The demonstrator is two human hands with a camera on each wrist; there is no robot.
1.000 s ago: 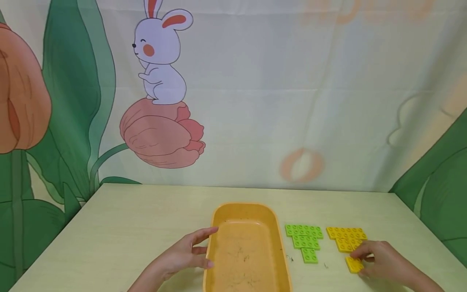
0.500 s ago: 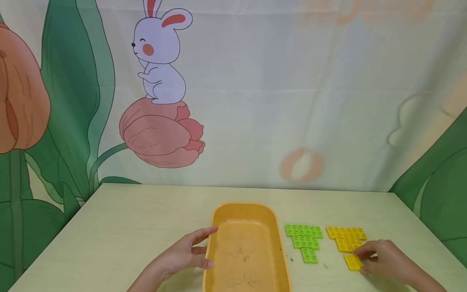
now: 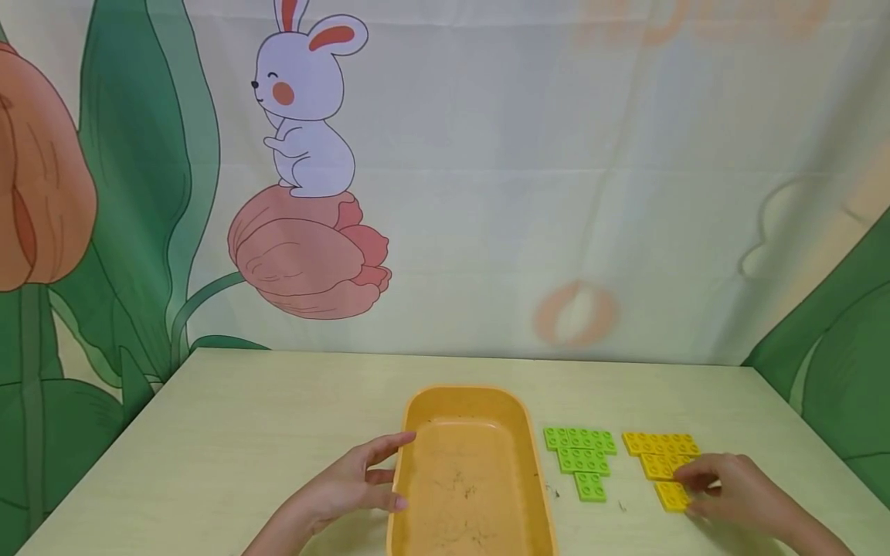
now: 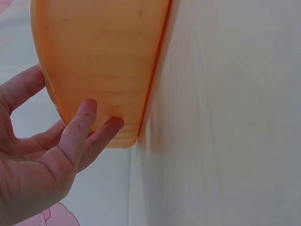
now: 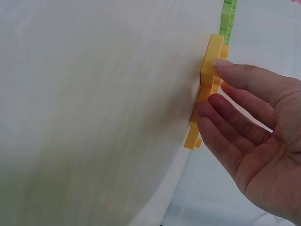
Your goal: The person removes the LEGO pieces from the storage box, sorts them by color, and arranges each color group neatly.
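Note:
At the right, my right hand [image 3: 737,494] pinches a small square yellow toy brick [image 3: 670,496] between thumb and index finger. The brick lies flat just in front of two rows of yellow bricks [image 3: 659,444], close against the middle row. In the right wrist view the thumb presses the near side of the yellow brick [image 5: 212,54]; the fingertip behind it is partly hidden. My left hand [image 3: 354,483] touches the left side of a yellow-orange tray [image 3: 462,403], fingers spread. Its fingertips rest against the outer wall of the tray [image 4: 99,61] in the left wrist view.
Green bricks [image 3: 584,461] lie in a stepped, narrowing shape between the tray and the yellow ones. Small dark marks show on the tray's floor and on the table [image 3: 278,432]. A printed curtain [image 3: 473,193] hangs behind the table's far edge.
My right hand has slid the small yellow brick away from me and slightly left, closing the gap to the middle yellow row. The left hand and tray stay in place.

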